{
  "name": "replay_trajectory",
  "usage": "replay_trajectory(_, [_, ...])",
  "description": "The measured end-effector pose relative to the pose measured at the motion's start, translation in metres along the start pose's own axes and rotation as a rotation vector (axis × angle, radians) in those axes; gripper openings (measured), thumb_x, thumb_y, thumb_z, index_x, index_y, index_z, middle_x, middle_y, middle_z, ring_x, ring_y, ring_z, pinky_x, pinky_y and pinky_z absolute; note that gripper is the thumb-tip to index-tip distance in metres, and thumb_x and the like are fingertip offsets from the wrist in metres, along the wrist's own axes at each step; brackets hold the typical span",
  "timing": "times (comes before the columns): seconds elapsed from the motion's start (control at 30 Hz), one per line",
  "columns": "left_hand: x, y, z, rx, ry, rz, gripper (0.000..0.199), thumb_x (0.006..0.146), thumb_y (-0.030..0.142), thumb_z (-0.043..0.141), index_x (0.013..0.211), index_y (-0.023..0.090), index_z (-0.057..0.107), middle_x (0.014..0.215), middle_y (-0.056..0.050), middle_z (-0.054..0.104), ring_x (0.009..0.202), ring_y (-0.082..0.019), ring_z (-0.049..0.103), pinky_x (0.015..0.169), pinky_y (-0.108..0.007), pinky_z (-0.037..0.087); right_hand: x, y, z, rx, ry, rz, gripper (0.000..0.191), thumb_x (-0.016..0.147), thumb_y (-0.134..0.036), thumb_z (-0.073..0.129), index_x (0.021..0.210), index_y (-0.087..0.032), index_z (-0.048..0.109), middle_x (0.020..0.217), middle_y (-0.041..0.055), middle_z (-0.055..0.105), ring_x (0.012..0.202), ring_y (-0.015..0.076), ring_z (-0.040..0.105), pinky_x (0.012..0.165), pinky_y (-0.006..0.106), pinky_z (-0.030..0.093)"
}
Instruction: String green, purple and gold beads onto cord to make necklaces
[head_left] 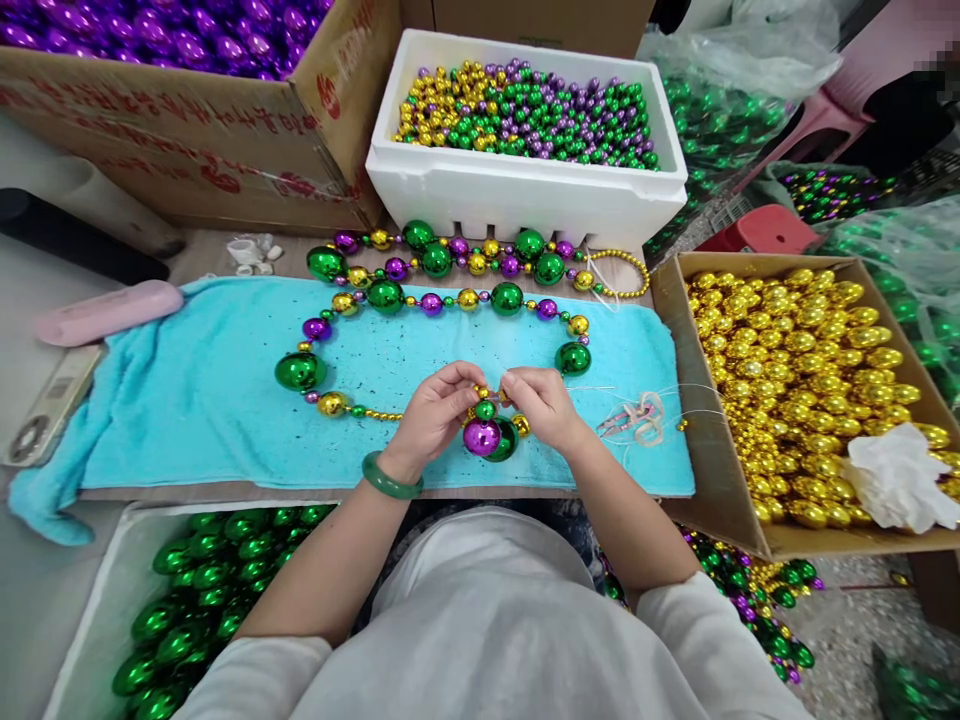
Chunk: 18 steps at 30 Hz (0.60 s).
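Note:
A bead string [431, 304] of shiny green, gold and purple balls loops across the turquoise towel [202, 400]. Its near part comes up to my hands, where a purple ball [481, 437] and a large green ball hang just below the fingers. My left hand [446, 405], with a green bangle on the wrist, pinches the string by small gold beads. Close beside it, my right hand [536, 400] is closed, thumb against forefinger, at the same spot on the string. Thin clear line runs right from there. Pink-handled scissors [637, 418] lie on the towel to the right.
Behind the towel lies another bead string [436, 260], before a white foam box [525, 190] of small beads. A carton [720, 450] of gold beads stands right, a carton [225, 150] of purple ones back left. Green balls [202, 590] fill a box below left.

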<state>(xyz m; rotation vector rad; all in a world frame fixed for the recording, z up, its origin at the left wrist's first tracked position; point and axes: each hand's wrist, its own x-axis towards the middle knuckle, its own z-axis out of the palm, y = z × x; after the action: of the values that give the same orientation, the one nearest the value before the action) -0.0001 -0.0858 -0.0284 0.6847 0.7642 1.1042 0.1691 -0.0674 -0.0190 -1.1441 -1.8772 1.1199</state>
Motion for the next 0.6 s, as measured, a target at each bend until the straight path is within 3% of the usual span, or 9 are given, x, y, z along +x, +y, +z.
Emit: replay_trajectory(0.6, [0.0011, -0.0011, 0.0025, 0.034, 0.028, 0.005, 0.033, 0.063, 0.037, 0.086, 0.081, 0.017, 0.067, 0.072, 0.0, 0.066, 0.062, -0.01, 0.06, 0.061, -0.022, 0.048, -0.0036, -0.0108, -0.0103, -0.169, 0.042, -0.012, 0.05, 0.095, -0.047, 0.034, 0.057, -0.019, 0.046, 0.056, 0.0017, 0.051, 0.056, 0.0115, 0.047, 0.059, 0.026, 0.034])
